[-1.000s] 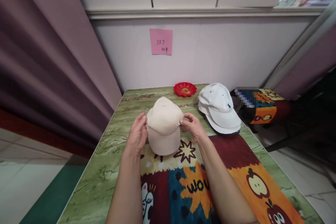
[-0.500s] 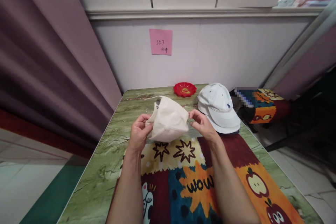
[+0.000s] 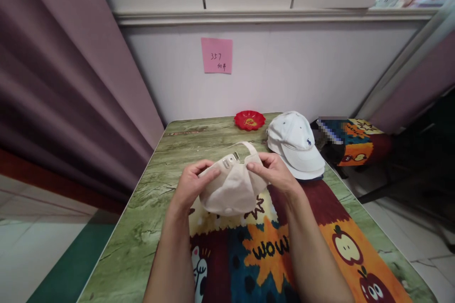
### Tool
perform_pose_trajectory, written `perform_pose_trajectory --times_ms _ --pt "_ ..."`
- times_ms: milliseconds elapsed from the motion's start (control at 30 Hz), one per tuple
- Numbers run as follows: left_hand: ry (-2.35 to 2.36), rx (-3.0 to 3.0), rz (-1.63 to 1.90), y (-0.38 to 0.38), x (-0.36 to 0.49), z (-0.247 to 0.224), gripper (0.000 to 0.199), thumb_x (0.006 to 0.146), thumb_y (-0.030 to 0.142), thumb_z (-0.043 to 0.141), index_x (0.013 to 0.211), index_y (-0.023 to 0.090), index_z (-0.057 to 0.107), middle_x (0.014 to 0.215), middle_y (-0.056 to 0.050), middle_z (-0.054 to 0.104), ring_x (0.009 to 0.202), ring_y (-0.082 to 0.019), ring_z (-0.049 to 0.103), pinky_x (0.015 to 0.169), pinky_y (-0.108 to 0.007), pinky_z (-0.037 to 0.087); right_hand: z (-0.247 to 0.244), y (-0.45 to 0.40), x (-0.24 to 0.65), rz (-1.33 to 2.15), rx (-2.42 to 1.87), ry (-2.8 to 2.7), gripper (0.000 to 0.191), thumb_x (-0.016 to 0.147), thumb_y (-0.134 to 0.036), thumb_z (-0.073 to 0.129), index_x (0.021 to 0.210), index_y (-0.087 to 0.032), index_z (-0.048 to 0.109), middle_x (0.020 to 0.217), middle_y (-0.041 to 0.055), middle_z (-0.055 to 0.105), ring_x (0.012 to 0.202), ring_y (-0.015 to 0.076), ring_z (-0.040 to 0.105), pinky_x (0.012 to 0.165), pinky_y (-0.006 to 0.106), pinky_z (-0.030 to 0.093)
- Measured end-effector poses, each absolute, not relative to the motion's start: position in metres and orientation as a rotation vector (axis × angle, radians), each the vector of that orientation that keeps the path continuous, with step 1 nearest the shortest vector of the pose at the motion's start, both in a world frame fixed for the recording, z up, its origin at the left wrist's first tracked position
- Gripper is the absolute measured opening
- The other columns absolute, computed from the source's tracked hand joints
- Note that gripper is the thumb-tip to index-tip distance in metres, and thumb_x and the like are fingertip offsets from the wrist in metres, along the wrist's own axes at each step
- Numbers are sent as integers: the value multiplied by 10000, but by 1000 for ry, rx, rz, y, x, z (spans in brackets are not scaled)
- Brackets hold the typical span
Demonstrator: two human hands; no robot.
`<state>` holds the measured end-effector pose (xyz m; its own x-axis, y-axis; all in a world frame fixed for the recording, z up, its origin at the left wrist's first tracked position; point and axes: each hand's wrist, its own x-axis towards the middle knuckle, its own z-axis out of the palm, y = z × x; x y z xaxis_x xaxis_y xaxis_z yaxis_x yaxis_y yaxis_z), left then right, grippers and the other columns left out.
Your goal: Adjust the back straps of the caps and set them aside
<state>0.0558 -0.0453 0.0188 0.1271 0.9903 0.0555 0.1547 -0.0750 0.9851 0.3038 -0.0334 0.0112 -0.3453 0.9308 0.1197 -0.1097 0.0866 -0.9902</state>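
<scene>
A cream baseball cap (image 3: 231,194) is held between my two hands above the printed cloth, its back turned up toward me. My left hand (image 3: 194,182) grips the rim on the left, thumb on the outside, close to the metal buckle (image 3: 226,164). On the right, my right hand (image 3: 275,173) pinches the rim beside the loose strap (image 3: 245,145), which arches up and hangs free of the buckle. The cap's brim is hidden from view. Just right of my right hand, a white baseball cap (image 3: 296,139) with a small navy emblem rests on darker headwear, mostly covered.
A red scalloped dish (image 3: 249,120) stands at the table's back edge by the wall. The colourful cloth (image 3: 266,265) covers the front of the green wood-patterned table (image 3: 142,218). A pink note (image 3: 216,56) is on the wall. Beyond the right edge sits a stool (image 3: 359,147) with similar cloth.
The cream cap has been turned so its back opening and strap face up, and lowered slightly toward me. My right hand, earlier at its edge, now grips the rim.
</scene>
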Motion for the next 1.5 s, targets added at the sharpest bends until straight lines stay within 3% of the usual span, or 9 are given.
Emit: perform_pose_trajectory --times_ms 267,467,633,733,900,1133,1333,1433,1500 --pt "1218 1485 1237 -56 50 37 177 822 314 673 938 181 665 854 -23 677 777 -146 595 697 -222 447 28 -42 317 1403 -794 -1364 245 797 -365 736 967 -201 669 797 9 644 677 122 563 628 233 444" --pt "1227 1300 1205 -56 67 35 134 855 290 564 873 182 640 706 20 589 594 -97 466 544 -195 347 37 -49 309 1395 -868 -1365 264 813 -422 724 897 -180 663 726 10 627 618 112 541 554 223 419" --pt "1161 1252 1116 -54 67 30 211 829 384 654 880 180 638 700 21 581 594 -90 459 546 -195 327 37 -48 312 1356 -834 -1213 238 789 -368 755 916 -199 647 739 -3 623 673 123 569 641 246 468" --pt "1101 1261 1084 -54 65 28 232 804 384 706 907 186 642 711 21 579 618 -90 481 569 -193 345 37 -48 313 1379 -804 -1117 229 859 -424 672 885 -198 649 625 -36 525 558 94 475 611 246 469" --pt "1065 1269 1130 -51 66 24 225 788 362 733 882 180 641 697 18 575 604 -86 475 555 -189 341 35 -47 301 1511 -836 -1149 339 900 -529 571 886 -197 639 579 -66 404 451 61 238 408 195 235" --pt "1025 1325 1164 -52 75 25 199 799 346 728 869 181 644 688 19 581 595 -89 483 572 -200 382 27 -49 269 1462 -985 -1522 369 753 -512 742 793 -152 670 654 -29 507 585 87 394 520 216 294" --pt "1119 1697 1207 -53 79 33 134 858 329 655 868 203 699 862 -45 665 850 -183 610 803 -297 472 21 -45 269 1566 -908 -1392 352 734 -489 754 776 -155 651 653 -39 509 584 86 401 541 215 305" --pt "1122 1977 1206 -52 79 36 150 820 328 702 924 224 728 1013 -79 692 1032 -240 604 947 -371 444 20 -44 269 1604 -911 -1357 354 755 -493 731 729 -160 614 637 -43 484 566 83 382 538 216 302" --pt "1131 2089 1184 -52 80 36 201 792 333 737 969 239 730 1026 -81 707 1033 -250 607 951 -389 440 19 -44 268 1623 -913 -1347 365 759 -505 721 715 -165 595 638 -41 482 563 84 380 540 219 309"
